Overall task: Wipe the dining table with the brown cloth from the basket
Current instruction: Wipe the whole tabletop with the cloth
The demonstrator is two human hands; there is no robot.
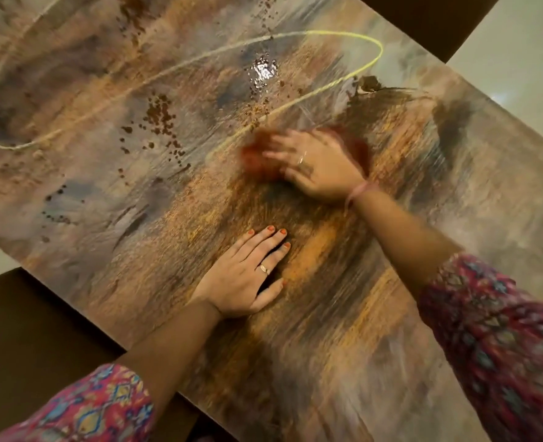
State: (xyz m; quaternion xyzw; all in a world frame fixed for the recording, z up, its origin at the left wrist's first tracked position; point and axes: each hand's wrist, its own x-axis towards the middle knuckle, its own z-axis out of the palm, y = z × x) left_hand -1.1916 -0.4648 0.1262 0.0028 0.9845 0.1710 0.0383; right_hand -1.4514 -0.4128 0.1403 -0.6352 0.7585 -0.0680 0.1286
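The brown cloth (257,157) is bunched under the right hand (315,167), right of the frame's centre, pressed flat to the table (104,193). The grip there is a spread palm with fingers splayed over the cloth, pinning it rather than pinching it; both are blurred. The cloth's bulk pokes out past the fingertips toward the frame's left, so its long axis seems to run left to right, though the blur leaves that uncertain. The dark crumbs (162,118) and the shiny wet patch (264,71) lie up and left of it. The left hand (248,275) rests flat and empty, lower centre, farther from the mess.
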